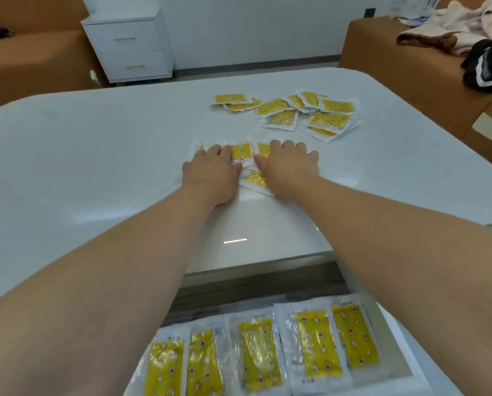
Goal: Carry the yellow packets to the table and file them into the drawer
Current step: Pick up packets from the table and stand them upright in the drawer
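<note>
Head view: the left hand (pixel 210 171) and right hand (pixel 286 167) are lying flat, fingers straight, pressing on several yellow packets (pixel 243 152) on the table (pixel 96 155). Squaring them up before lifting is probably helping them go into the open drawer (pixel 396 347) in a neat row.

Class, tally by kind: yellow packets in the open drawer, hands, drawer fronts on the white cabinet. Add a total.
Yellow packets in the drawer: 5
Hands: 2 (left hand, right hand)
Cabinet drawer fronts: 2
Total: 9
</note>
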A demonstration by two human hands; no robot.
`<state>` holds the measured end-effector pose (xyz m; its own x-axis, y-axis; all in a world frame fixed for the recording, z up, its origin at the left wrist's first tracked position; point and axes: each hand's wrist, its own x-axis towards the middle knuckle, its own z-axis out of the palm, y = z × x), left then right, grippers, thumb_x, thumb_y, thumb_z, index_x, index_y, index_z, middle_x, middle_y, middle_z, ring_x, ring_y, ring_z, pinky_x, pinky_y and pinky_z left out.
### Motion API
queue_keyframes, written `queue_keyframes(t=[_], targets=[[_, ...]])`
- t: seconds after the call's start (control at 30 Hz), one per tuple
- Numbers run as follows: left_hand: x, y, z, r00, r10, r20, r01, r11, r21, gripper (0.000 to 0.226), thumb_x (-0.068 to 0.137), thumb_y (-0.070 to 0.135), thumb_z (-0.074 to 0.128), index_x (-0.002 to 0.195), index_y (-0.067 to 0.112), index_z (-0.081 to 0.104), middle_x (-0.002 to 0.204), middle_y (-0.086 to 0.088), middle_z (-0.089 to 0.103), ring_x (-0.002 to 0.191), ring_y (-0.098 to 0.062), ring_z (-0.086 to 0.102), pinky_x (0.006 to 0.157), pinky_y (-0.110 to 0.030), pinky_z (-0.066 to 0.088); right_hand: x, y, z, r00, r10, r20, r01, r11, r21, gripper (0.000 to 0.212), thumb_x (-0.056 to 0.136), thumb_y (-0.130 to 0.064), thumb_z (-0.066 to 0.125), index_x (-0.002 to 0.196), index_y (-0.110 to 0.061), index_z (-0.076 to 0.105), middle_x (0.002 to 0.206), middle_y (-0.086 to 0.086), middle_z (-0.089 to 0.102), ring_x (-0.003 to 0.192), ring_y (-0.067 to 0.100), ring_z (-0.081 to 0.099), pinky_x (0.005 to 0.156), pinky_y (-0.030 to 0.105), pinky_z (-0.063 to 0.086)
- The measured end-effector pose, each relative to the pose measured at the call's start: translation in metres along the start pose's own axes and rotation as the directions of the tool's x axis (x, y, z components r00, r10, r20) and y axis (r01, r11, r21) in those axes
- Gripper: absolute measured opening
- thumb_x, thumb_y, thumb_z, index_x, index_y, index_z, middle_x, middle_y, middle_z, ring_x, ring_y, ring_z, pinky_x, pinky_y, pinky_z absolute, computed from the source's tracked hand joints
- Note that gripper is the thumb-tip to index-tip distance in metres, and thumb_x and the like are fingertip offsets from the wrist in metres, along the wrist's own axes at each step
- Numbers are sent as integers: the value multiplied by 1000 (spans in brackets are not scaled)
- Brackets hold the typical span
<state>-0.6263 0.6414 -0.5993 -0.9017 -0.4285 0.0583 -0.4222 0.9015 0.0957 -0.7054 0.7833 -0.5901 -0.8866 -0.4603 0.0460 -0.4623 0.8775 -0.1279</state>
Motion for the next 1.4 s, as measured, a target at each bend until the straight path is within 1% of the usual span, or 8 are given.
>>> queue_keyframes(t=[0.43,0.6,0.77,0.87,0.93,1.1,1.3,1.4], targets=[[-187,-27,-24,983,-182,40,178,980,84,51,106,45,25,154,27,27,150,-4,37,132,-34,36,93,-50,43,-127,-39,10,980,-182,-86,187,981,59,51,107,-48,34,150,-20,38,143,8,51,131,32,44,103,48,34],[-176,-24,-27,972,-234,35,235,970,-64,41,106,39,29,139,22,47,145,-7,41,132,-34,34,107,-55,35,-132,-50,4,978,-149,-143,174,968,182,51,103,-31,53,150,-19,38,138,14,46,128,34,40,103,43,33],[-164,-31,-20,988,-156,-6,154,979,-136,37,100,26,49,135,14,43,147,-7,43,144,-29,30,120,-60,14,-128,-58,-8,986,-90,-138,133,928,349,62,98,-23,62,154,-20,36,143,12,43,128,32,47,104,43,38],[-159,-35,-25,987,-160,-3,157,974,-164,42,99,29,54,137,17,41,136,-6,50,137,-30,37,121,-60,9,-125,-59,-24,999,-33,-40,49,857,513,58,90,-10,61,147,-18,50,142,11,51,123,30,57,98,39,48],[-155,-39,-26,989,-146,-14,142,979,-143,54,97,32,56,145,19,37,142,-8,46,140,-33,33,121,-59,7,-126,-57,-36,1000,19,-19,-5,817,577,40,81,-3,59,120,-10,70,116,13,69,105,32,67,84,42,57],[-151,-46,-25,995,-104,7,104,988,-118,68,97,36,53,157,20,24,153,-10,37,144,-35,29,121,-55,15,-132,-47,-60,966,197,169,-240,435,868,20,75,-2,75,87,-12,63,88,3,69,83,23,69,75,43,61],[-155,-52,-22,992,-108,58,113,990,-84,66,102,43,44,159,20,20,158,-9,31,147,-36,22,123,-56,9,-175,-22,-72,871,184,455,-424,-184,887,37,74,11,79,100,-9,62,99,14,76,85,27,76,73,43,64],[-154,-50,-25,992,-122,18,123,986,-112,69,98,43,52,157,21,25,151,-11,36,141,-36,30,121,-49,15,-189,-9,-72,839,188,510,-444,-306,842,37,76,11,78,107,-5,64,99,13,77,89,29,77,82,48,62]])
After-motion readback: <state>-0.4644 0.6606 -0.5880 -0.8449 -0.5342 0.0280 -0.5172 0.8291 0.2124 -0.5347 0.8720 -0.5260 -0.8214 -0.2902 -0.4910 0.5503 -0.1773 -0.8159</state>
